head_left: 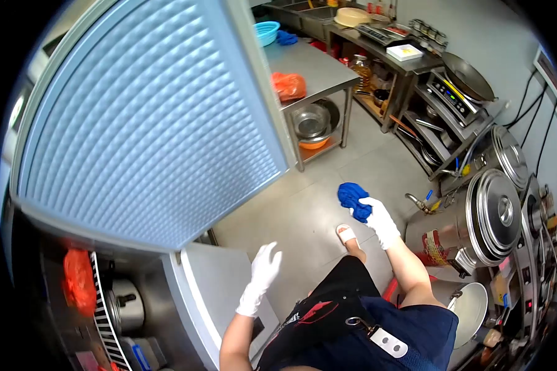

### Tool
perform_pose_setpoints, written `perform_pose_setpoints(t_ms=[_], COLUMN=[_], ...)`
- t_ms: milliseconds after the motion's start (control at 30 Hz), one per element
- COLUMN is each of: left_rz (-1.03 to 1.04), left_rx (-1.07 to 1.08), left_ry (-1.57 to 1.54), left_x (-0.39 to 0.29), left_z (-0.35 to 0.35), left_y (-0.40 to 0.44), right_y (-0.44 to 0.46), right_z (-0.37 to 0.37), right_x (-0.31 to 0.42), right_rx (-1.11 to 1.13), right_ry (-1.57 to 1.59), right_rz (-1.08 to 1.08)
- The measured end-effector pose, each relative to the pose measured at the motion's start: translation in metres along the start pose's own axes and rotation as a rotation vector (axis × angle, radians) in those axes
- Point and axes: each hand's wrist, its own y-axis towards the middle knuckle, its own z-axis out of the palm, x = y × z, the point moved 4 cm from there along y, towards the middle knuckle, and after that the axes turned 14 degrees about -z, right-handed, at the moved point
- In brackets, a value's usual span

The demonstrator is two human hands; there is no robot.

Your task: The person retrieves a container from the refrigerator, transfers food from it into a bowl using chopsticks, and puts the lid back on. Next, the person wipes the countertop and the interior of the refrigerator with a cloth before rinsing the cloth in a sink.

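Observation:
My right hand [377, 221], in a white glove, grips a crumpled blue cloth [354, 199] over the tiled floor. My left hand [266, 266], also gloved in white, is raised with its fingers apart and nothing in it. It is near an open refrigerator door [148, 117] with a dimpled inner panel. Below that door, at the lower left, the refrigerator's inside shows a white wire shelf [103, 315], a red plastic bag [80, 282] and a metal pot [127, 304].
A steel table [319, 68] bears an orange bag [288, 86] and a blue basin [267, 33]. On the right stand a large lidded steel pot [442, 229], a wok [467, 75] on a cooker and a second lidded pot [507, 154]. A white pan [470, 315] is at lower right.

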Motion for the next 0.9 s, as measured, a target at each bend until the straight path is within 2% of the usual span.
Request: perform_pose_setpoints(t_ms=[33, 67, 100, 233, 300, 367, 433, 467, 533, 600, 633, 667, 733, 800, 833, 867, 900], left_rz=[0.156, 0.308, 0.458, 0.588, 0.474, 0.101, 0.031, -0.057, -0.18, -0.312, -0.291, -0.317, -0.5, -0.478, -0.549, -0.749, -0.81], left_rx=[-0.005, -0.017, -0.033, -0.113, -0.245, -0.198, -0.246, -0.082, 0.139, 0.14, 0.117, 0.166, 0.276, 0.305, 0.339, 0.361, 0.283], left_ry=[0.163, 0.325, 0.486, 0.878, 1.01, 1.187, 1.576, 1.629, 1.488, 1.418, 1.509, 1.533, 1.447, 1.225, 1.023, 0.917, 0.875], left_x=[-0.032, -0.061, -0.088, -0.163, -0.167, -0.167, -0.152, -0.161, -0.16, -0.16, -0.168, -0.178, -0.172, -0.158, -0.216, -0.216, -0.21], left_z=[0.01, 0.021, 0.033, 0.069, 0.083, 0.083, 0.084, 0.081, 0.083, 0.089, 0.095, 0.101, 0.116, 0.128, 0.103, 0.1, 0.101], left_y=[0.022, 0.044, 0.066, 0.17, 0.23, 0.274, 0.291, 0.291, 0.298, 0.288, 0.271, 0.253, 0.213, 0.162, 0.16, 0.15, 0.141], right_y=[-0.001, 0.014, 0.027, 0.067, 0.102, 0.136, 0.163, 0.178, 0.208, 0.233, 0.245, 0.255, 0.276, 0.29, 0.297, 0.304, 0.312], right_z=[0.001, -0.029, -0.054, -0.082, -0.096, -0.118, -0.13, -0.133, -0.138, -0.145, -0.144, -0.15, -0.159, -0.145, -0.136, -0.13, -0.124], right_x=[0.026, 0.036, 0.047, 0.107, 0.133, 0.148, 0.168, 0.175, 0.191, 0.203, 0.211, 0.213, 0.215, 0.223, 0.225, 0.224, 0.222], right_rx=[0.052, -0.077, -0.069, -0.124, -0.12, -0.178, -0.165, -0.164, -0.127, -0.159, -0.11, -0.142, -0.203, -0.112, -0.064, -0.028, 0.012], right_ry=[0.004, 0.038, 0.059, 0.113, 0.151, 0.202, 0.196, 0.193, 0.207, 0.185, 0.194, 0.172, 0.128, 0.125, 0.123, 0.134, 0.142], right_rz=[-0.098, -0.074, -0.121, -0.159, -0.127, -0.023, 0.051, 0.083, 0.131, 0.169, 0.153, 0.167, 0.193, 0.198, 0.199, 0.214, 0.231])
